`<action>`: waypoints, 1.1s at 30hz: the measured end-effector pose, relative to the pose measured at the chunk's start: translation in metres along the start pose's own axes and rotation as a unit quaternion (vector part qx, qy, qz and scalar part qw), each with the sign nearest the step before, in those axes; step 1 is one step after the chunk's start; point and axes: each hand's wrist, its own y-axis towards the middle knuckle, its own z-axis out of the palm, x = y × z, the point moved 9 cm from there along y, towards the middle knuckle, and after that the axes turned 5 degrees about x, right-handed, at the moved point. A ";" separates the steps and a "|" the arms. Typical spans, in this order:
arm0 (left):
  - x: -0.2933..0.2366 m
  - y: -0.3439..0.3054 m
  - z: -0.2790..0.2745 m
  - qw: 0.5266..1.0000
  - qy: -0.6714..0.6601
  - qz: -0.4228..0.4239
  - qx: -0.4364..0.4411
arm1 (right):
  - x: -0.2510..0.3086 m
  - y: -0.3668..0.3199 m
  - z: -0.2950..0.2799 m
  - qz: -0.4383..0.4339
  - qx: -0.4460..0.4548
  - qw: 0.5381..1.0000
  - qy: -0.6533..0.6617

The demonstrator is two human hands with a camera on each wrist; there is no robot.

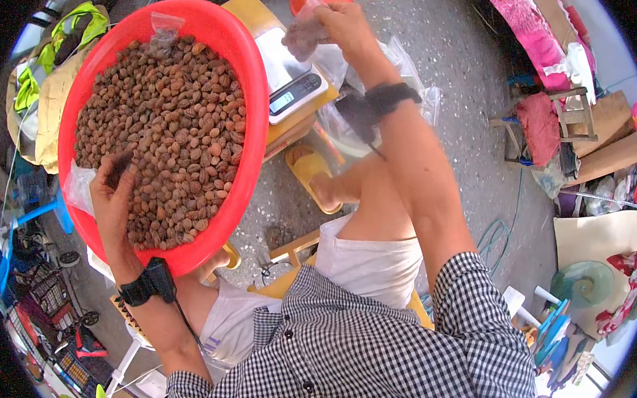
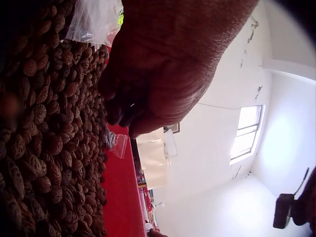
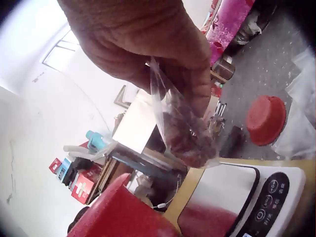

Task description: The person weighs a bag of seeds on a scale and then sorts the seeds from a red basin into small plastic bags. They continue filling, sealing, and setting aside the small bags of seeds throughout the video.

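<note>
My right hand (image 1: pixel 348 29) pinches the top of a small clear plastic bag (image 3: pixel 182 123), which hangs with brown contents close over the kitchen scale (image 1: pixel 294 91). In the right wrist view the bag's lower end overlaps the near edge of the scale's shiny plate (image 3: pixel 217 192). My left hand (image 1: pixel 114 193) is over the left part of a big red basin (image 1: pixel 257 93) full of brown, wrinkled peach pits (image 1: pixel 169 135). Its fingers are bent and in shadow in the left wrist view, and I cannot tell whether pits lie between them.
A bag with pits (image 1: pixel 166 33) lies at the basin's far rim, and clear plastic (image 1: pixel 81 188) lies at its left rim. The scale stands on a yellow stool (image 1: pixel 256 17). Behind it is a small red bowl (image 3: pixel 265 120), with loose clear bags (image 1: pixel 398 66) to the right.
</note>
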 end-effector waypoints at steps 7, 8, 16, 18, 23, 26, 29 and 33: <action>0.000 0.001 0.001 1.000 -0.008 0.007 -0.001 | -0.001 0.003 0.029 -0.012 0.010 1.000 -0.023; -0.002 0.001 0.001 1.000 -0.013 0.009 -0.004 | -0.004 0.003 0.032 -0.006 0.019 1.000 -0.014; -0.009 -0.001 0.003 1.000 -0.003 0.013 -0.009 | 0.022 -0.019 0.055 0.044 0.099 0.989 0.096; -0.010 -0.002 0.002 1.000 0.013 0.010 -0.004 | 0.028 -0.017 0.058 -0.021 0.124 0.991 0.046; -0.010 -0.002 0.004 1.000 -0.012 -0.001 -0.009 | 0.026 -0.015 0.057 -0.096 0.141 0.985 -0.020; -0.010 -0.002 0.004 1.000 -0.017 0.002 -0.004 | 0.009 -0.010 0.054 -0.083 0.128 0.988 0.023; -0.011 -0.002 0.004 1.000 -0.002 -0.001 0.003 | 0.014 -0.012 0.047 -0.138 0.123 0.980 -0.077; -0.012 -0.002 0.006 1.000 -0.021 -0.004 0.003 | 0.015 -0.011 0.049 -0.210 0.118 0.970 0.020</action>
